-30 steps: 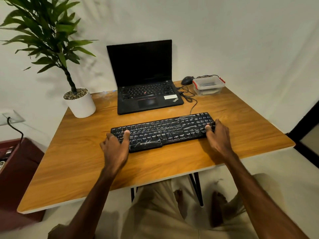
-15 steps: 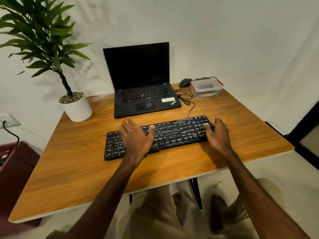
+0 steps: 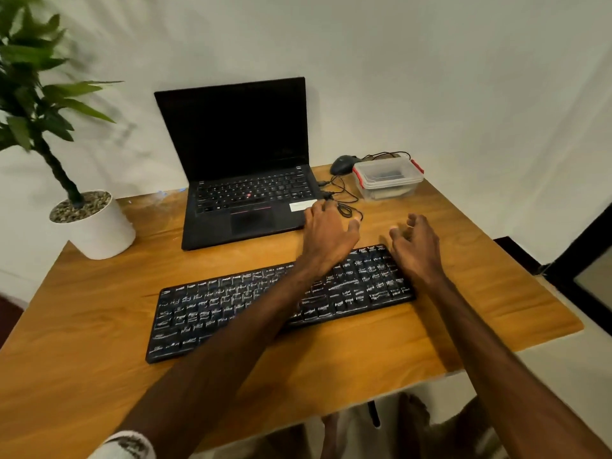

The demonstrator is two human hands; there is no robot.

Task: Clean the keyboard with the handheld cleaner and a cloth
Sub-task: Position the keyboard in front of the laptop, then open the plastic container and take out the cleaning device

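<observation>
A black keyboard (image 3: 231, 303) streaked with white marks lies on the wooden table (image 3: 99, 342), angled up to the right. My left forearm crosses over its middle, and my left hand (image 3: 328, 233) hovers past its far edge near the thin black cable (image 3: 346, 210), fingers loosely spread and holding nothing. My right hand (image 3: 415, 246) is above the keyboard's right end, fingers loosely curled and empty. A clear lidded box (image 3: 387, 178) with red clips stands at the back right with something dark inside. No cloth or handheld cleaner is plainly visible.
An open black laptop (image 3: 245, 180) stands behind the keyboard. A black mouse (image 3: 342, 164) lies beside the clear box. A potted plant in a white pot (image 3: 96, 223) occupies the back left corner. The table's right edge is close to my right arm.
My left hand moved from the keyboard's left end across to the right, past its far edge. My right hand lifted off the keyboard's right end and moved forward. The view shifted closer.
</observation>
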